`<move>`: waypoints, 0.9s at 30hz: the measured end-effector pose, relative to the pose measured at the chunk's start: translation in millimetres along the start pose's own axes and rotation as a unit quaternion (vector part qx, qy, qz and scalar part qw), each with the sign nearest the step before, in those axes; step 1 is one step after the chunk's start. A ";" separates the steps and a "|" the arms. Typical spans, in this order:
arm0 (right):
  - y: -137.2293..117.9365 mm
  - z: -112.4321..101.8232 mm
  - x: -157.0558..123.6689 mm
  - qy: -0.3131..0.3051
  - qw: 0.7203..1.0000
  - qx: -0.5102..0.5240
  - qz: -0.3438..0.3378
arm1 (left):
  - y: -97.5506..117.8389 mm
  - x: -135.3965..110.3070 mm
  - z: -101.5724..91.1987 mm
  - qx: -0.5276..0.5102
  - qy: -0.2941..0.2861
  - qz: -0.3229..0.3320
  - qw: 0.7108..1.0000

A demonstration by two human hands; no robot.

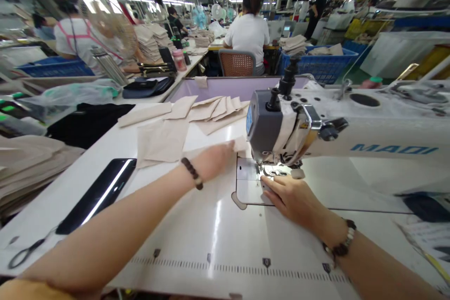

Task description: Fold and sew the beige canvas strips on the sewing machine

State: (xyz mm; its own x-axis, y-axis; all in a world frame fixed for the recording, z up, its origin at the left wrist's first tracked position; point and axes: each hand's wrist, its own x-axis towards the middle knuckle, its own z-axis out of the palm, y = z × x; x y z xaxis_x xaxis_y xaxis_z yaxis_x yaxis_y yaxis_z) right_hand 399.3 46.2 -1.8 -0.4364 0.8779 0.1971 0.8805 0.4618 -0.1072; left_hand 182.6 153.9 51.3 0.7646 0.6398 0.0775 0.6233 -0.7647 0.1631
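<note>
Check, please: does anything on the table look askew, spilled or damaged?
The fabric pieces beyond the left hand lie askew, fanned at uneven angles rather than squarely stacked; this may be normal. I see nothing spilled or damaged.

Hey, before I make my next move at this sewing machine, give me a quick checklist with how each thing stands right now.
1. Fingers clear of the needle plate: not ok; the right hand has fingertips over it.
2. Left hand gripping the small beige piece: cannot tell; the fingers are blurred.
3. Light under the sewing machine head: ok; the plate is brightly lit.
4. Other beige pieces off the plate: ok; they lie beyond it, to the left.
5. Scissors away from the plate: ok; they lie at the near left.
</note>
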 end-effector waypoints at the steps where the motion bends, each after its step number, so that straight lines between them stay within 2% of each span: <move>1: -0.1 -0.6 0.2 -0.007 1.000 0.003 0.001 | -8.6 -1.4 -12.2 -0.022 0.003 -0.015 1.000; 2: 0.0 -1.0 0.3 -0.014 1.000 0.006 0.003 | -15.3 -3.6 -22.6 -0.044 0.007 -0.025 0.999; 3: 0.1 -1.2 0.4 -0.018 1.000 0.007 0.004 | -19.9 -6.7 -29.7 -0.116 0.014 -0.033 0.993; 4: 0.3 -1.2 0.4 -0.019 1.000 0.008 0.004 | -22.5 -10.7 -32.8 -0.223 0.022 -0.047 0.973; 6: 0.9 -0.8 0.3 -0.017 1.000 0.005 0.002 | -23.1 -21.0 -26.0 -0.368 0.030 -0.080 0.926; 7: 1.1 -0.6 0.2 -0.014 1.000 0.004 0.001 | -22.2 -27.2 -17.5 -0.395 0.033 -0.101 0.912; 9: 1.2 -0.4 0.2 -0.010 1.000 0.000 0.000 | -18.7 -40.3 3.1 -0.324 0.059 -0.151 0.932; 11: 0.9 -0.5 0.3 -0.004 1.000 -0.002 -0.002 | -12.1 -51.6 19.8 -0.262 0.101 -0.172 0.944; 13: 0.4 -0.4 0.5 0.002 1.000 -0.003 -0.006 | 0.7 -57.8 27.8 -0.170 0.119 -0.125 0.970; 14: 0.3 -0.2 0.5 0.004 1.000 -0.003 -0.006 | 9.6 -58.4 28.9 -0.114 0.110 -0.078 0.984; 16: 0.5 0.3 -0.1 0.005 1.000 0.001 -0.007 | 29.8 -54.2 28.7 -0.041 0.050 0.025 0.998; 18: 1.2 0.5 -1.7 0.011 1.000 0.012 -0.009 | 48.0 -45.3 29.0 -0.012 -0.001 0.076 0.997; 21: 2.5 -0.8 -5.3 0.038 0.998 0.036 -0.035 | 60.6 -30.5 33.2 0.008 -0.035 0.084 0.996; 24: 2.6 -2.9 -7.6 0.045 0.995 0.039 -0.082 | 57.1 -20.3 38.2 0.008 -0.034 0.076 0.996; 27: 2.0 -3.2 -6.9 0.039 0.994 0.027 -0.101 | 49.9 -14.9 40.7 -0.001 -0.029 0.086 0.996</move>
State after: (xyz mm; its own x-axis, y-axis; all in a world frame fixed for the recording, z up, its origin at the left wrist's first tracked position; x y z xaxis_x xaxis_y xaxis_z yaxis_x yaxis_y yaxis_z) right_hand 404.7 40.6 -0.3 -0.5857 0.7553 0.2940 0.7642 0.6355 -0.1099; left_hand 208.9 103.2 18.3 0.8682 0.4940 0.0470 0.4823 -0.8624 0.1538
